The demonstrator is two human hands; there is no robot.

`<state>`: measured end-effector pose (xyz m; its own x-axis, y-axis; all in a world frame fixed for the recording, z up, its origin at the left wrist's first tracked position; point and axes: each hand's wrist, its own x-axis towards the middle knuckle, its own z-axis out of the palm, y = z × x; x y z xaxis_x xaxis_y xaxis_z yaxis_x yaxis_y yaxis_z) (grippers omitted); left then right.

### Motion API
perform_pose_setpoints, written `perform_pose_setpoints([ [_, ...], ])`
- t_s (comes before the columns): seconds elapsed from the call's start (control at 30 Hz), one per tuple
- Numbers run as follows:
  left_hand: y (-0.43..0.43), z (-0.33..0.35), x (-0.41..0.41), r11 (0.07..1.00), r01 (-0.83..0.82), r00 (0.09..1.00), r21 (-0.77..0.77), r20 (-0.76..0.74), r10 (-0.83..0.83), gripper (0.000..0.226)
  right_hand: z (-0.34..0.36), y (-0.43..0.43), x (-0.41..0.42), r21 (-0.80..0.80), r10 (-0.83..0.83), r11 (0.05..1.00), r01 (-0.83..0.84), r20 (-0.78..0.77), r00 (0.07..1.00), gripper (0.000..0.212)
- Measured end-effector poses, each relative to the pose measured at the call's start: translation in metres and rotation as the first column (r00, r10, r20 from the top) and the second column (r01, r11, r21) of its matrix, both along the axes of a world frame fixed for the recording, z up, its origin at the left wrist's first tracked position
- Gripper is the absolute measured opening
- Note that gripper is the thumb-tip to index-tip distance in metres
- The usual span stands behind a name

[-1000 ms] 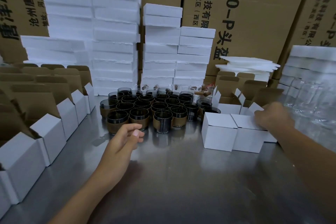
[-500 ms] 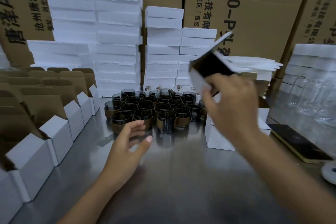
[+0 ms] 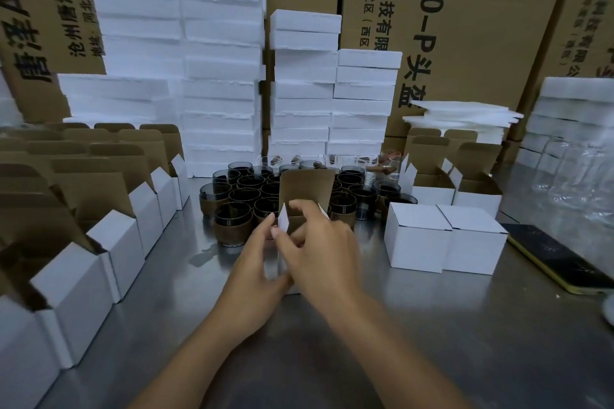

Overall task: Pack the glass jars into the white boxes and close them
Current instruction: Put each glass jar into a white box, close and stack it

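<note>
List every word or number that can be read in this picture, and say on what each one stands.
"4.0-P头盔": large, turned sideways, on the middle carton.
"信科技有限": sideways, same carton, cut off at both ends.
"经济开发区(西区": smaller, same carton.
Left carton: Chinese print, too blurred to read.
Right carton: Chinese print, too blurred to read.
No print seen on the boxes.
</note>
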<state>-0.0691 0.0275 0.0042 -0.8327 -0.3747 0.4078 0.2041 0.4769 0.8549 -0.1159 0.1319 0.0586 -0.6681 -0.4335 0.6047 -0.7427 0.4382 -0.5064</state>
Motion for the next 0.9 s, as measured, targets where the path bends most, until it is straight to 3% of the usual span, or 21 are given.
perform_pose_setpoints([
  [0.13, -0.001, 0.002, 0.000, 1.000, -0.025, 0.999, 0.014, -0.036, 0.025, 0.074, -0.008, 0.007, 0.001, -0.091, 0.136, 0.986, -0.137, -0.019, 0.990, 0.029],
  [0.27, -0.002, 0.003, 0.000, 0.999, -0.034, 0.997, -0.010, -0.071, 0.033, 0.068, -0.017, 0.011, -0.006, -0.263, 0.045, 0.960, -0.095, -0.191, 0.981, 0.024],
  [0.37, -0.004, 0.002, 0.000, 0.998, -0.062, 0.994, -0.022, -0.096, 0.060, 0.070, -0.021, 0.012, -0.022, -0.399, -0.023, 0.917, -0.001, -0.055, 0.998, 0.029],
  [0.47, -0.004, 0.003, 0.002, 0.993, -0.071, 0.994, -0.095, -0.095, 0.062, 0.074, -0.032, 0.016, -0.043, -0.439, -0.077, 0.890, 0.122, 0.118, 0.990, 0.035],
  [0.6, -0.002, 0.005, 0.003, 0.981, -0.087, 0.992, -0.175, -0.106, 0.069, 0.070, -0.051, 0.016, -0.064, -0.182, -0.200, 0.954, 0.239, 0.209, 0.957, 0.045],
  [0.73, -0.002, 0.006, 0.003, 0.968, -0.132, 0.985, -0.215, -0.138, 0.104, 0.055, -0.054, 0.013, -0.075, 0.047, -0.199, 0.980, 0.193, 0.198, 0.960, 0.058],
  [0.83, -0.002, 0.005, 0.002, 0.950, -0.187, 0.977, -0.252, -0.149, 0.153, 0.049, -0.054, 0.010, -0.079, 0.272, -0.196, 0.951, 0.151, 0.149, 0.969, 0.066],
  [0.9, -0.003, 0.005, 0.002, 0.943, -0.207, 0.972, -0.262, -0.161, 0.169, 0.045, -0.054, 0.008, -0.080, 0.337, -0.200, 0.929, 0.152, 0.115, 0.973, 0.068],
])
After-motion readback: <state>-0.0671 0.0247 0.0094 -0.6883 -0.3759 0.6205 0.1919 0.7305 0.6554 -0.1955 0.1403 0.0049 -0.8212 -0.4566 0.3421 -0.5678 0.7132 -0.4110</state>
